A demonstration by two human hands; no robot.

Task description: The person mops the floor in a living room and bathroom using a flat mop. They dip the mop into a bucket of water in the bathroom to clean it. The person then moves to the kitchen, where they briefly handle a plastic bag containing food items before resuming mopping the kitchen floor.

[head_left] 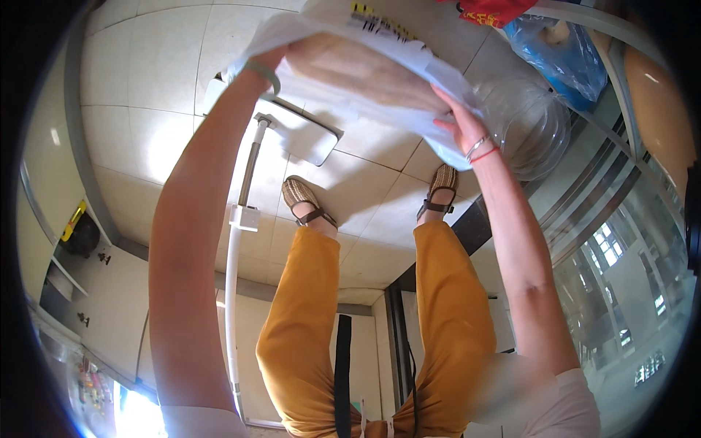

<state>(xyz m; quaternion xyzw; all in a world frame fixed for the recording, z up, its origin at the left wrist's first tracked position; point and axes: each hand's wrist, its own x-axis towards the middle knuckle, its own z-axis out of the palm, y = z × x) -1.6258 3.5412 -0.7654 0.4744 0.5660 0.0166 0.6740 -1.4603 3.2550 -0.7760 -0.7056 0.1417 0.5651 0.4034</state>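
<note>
A large white, partly see-through plastic bag with print on its side is stretched between my two hands above the tiled floor. Its mouth gapes toward me, and a tan surface shows inside; I cannot make out what it is. My left hand, below a pale green bangle, grips the left edge of the bag, most of its fingers hidden by the plastic. At the right edge my right hand pinches the rim, thumb inside the opening. A silver bracelet and a red cord circle that wrist.
A white pole on a flat rectangular base stands left of my feet. Right of the bag are clear round plastic containers, a blue plastic bag and a glass case. Cabinets line the left.
</note>
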